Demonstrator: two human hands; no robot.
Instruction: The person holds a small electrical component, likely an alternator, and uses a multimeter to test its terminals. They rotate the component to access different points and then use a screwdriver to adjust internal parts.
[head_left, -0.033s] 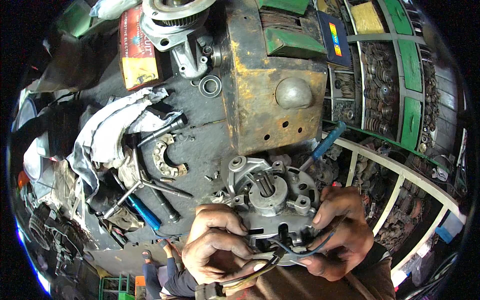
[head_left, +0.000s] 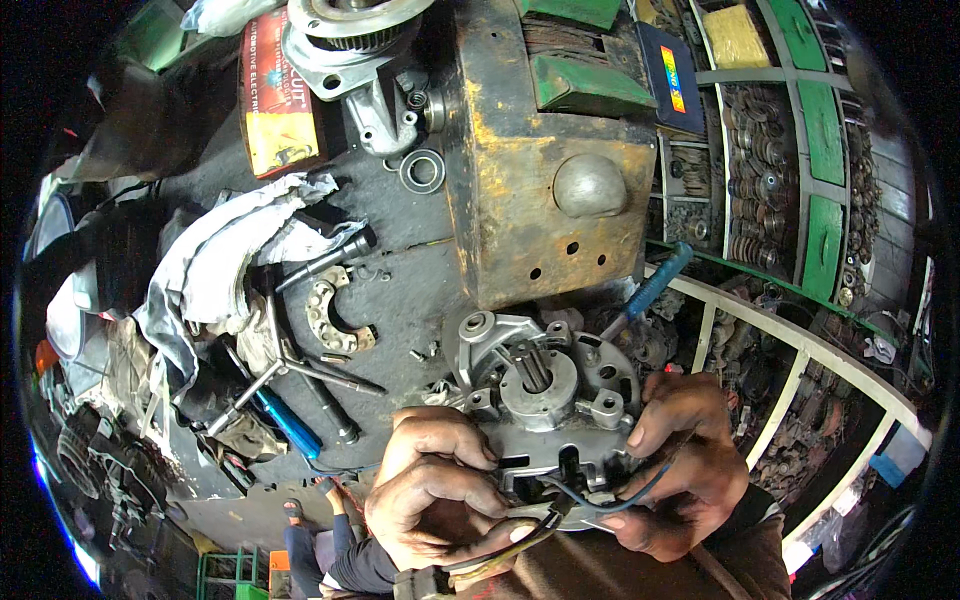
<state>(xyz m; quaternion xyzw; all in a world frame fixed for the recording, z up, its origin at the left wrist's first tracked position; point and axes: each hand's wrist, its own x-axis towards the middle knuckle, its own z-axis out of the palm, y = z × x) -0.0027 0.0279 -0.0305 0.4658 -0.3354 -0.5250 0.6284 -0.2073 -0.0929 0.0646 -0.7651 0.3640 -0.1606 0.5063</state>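
Observation:
A grey metal alternator [head_left: 540, 425] with a splined shaft [head_left: 527, 367] pointing upward is between my hands at the bench's near edge. My left hand [head_left: 430, 490] is closed at its lower left side, fingertips curled against the casing and thumb below, beside a yellowish-black lead [head_left: 505, 548]. On the other side, my right hand [head_left: 690, 465] is closed, with its fingertips pinched by a looped dark blue wire [head_left: 635, 497] at the casing's slotted lower face. The lead ends in a dark connector [head_left: 418, 583] under my left hand. The fingers partly hide the wire ends.
Behind the alternator stands a worn yellow-black metal block [head_left: 550, 210]. A blue-handled tool [head_left: 655, 283] leans at right. The bench carries a horseshoe-shaped rectifier [head_left: 325, 315], a bearing ring [head_left: 421, 172], a three-armed wrench [head_left: 280, 366], a white rag [head_left: 215, 255] and another metal housing [head_left: 375, 100].

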